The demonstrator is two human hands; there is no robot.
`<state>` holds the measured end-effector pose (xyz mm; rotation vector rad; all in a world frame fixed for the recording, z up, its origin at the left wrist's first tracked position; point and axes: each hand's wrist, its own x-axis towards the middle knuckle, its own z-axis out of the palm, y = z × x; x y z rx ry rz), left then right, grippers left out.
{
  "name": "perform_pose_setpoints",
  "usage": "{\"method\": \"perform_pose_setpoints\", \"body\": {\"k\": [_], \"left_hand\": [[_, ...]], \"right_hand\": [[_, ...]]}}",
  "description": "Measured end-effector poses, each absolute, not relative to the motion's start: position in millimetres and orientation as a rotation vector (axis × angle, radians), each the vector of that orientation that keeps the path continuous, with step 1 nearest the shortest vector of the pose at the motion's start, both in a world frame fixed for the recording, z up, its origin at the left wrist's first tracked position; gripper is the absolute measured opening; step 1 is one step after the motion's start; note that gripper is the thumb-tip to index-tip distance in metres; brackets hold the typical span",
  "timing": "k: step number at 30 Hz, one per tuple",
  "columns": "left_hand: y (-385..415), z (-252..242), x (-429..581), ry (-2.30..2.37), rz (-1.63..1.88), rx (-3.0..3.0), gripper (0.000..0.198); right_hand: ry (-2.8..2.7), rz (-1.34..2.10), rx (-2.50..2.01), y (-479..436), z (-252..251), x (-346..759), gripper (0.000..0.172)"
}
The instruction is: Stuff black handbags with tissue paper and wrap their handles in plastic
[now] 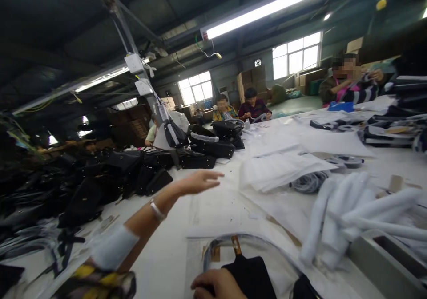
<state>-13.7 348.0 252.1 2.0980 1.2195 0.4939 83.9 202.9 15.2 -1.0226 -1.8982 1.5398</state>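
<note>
My left hand (200,181) is stretched out over the white table, fingers extended, with nothing in it. A bracelet circles that wrist. At the bottom edge, my right hand (222,284) has its fingers curled on a black bag (251,274), which is partly cut off by the frame. A narrow tab with a brown and gold end (236,244) sticks up from the bag. Behind it arches a strap (263,239) that looks wrapped in clear plastic. The fingertips of my right hand partly hide what they press on.
Black bags (133,165) are heaped on the left. To the right lie white foam sheets (280,167), white rolled tubes (347,210), a coil of clear-wrapped straps (308,182) and a grey bin (376,263). Several people sit along the far side, handling items.
</note>
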Motion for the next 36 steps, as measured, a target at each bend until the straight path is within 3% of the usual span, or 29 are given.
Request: {"method": "perform_pose_setpoints", "body": {"k": [3,8,10,13,20,25,32,36], "left_hand": [[242.7,223.6,-31.1,1.021,0.212,2.303,0.047],[109.6,141.0,-29.7,0.847,0.383,2.630,0.050],[78.0,102.7,-20.0,0.966,0.419,2.853,0.045],[45.8,67.9,-5.1,1.103,0.424,3.114,0.054],[19.6,69.5,-1.5,1.429,0.374,2.978,0.057],[17.6,73.8,-9.3,1.395,0.378,2.974,0.060],[23.4,67.9,-10.5,1.308,0.414,3.081,0.053],[17.9,64.4,-20.6,1.206,0.392,3.166,0.047]], "right_hand": [[-1.895,1.369,-0.993,195.4,25.6,88.1,0.027],[-1.964,1.289,-0.879,198.1,39.4,92.9,0.023],[-1.967,1.286,-0.874,199.6,40.8,93.8,0.025],[-1.986,1.292,-0.868,200.0,42.1,94.1,0.028],[-2.051,1.213,-0.882,202.5,91.5,125.3,0.031],[-2.293,0.841,-0.906,159.6,136.8,218.7,0.034],[-2.811,0.384,-0.934,84.2,80.5,301.3,0.086],[-2.841,0.296,-1.091,71.5,56.7,299.0,0.067]]}}
